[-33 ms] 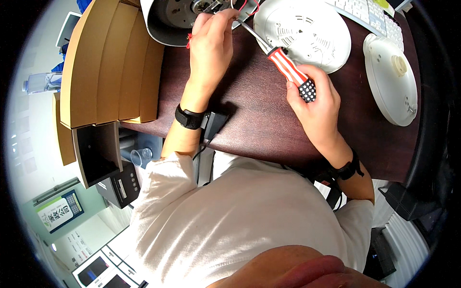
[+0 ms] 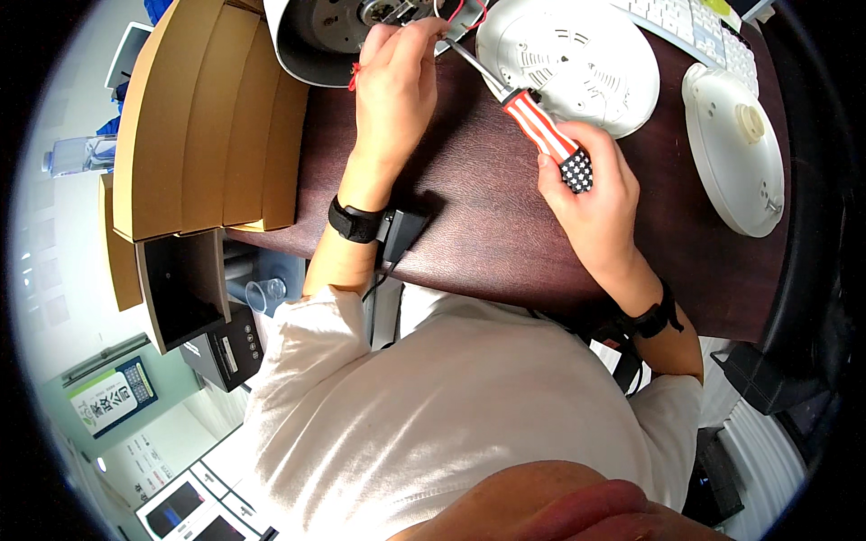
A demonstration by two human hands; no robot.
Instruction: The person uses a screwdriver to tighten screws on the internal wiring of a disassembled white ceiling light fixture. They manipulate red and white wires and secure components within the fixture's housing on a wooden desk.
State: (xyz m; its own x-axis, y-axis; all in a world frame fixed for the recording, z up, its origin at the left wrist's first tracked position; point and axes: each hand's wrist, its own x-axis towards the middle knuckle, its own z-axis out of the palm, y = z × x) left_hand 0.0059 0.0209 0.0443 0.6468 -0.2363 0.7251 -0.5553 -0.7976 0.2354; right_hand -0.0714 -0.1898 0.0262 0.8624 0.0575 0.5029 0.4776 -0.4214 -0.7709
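Note:
My right hand (image 2: pixel 595 198) is closed around the handle end of a screwdriver (image 2: pixel 538 126) with a red-and-white striped, star-patterned grip. Its metal shaft slants up and left to my left hand (image 2: pixel 397 90). There the fingers of my left hand are bent and pressed together near the tip; what they pinch is hidden. Just beyond them lies an open round appliance housing (image 2: pixel 338 41), white outside with a dark metal inside, cut off by the upper edge. Red and white wires (image 2: pixel 476 16) show beside the fingertips. A white round vented cover (image 2: pixel 577 68) lies right of the shaft.
Another white round lid (image 2: pixel 735 149) rests at the right of the dark table (image 2: pixel 487 216). A white keyboard (image 2: pixel 695 32) is at the far right. On the left stands a cardboard box (image 2: pixel 207 117). A black adapter (image 2: pixel 406 236) with a cable sits at the front edge.

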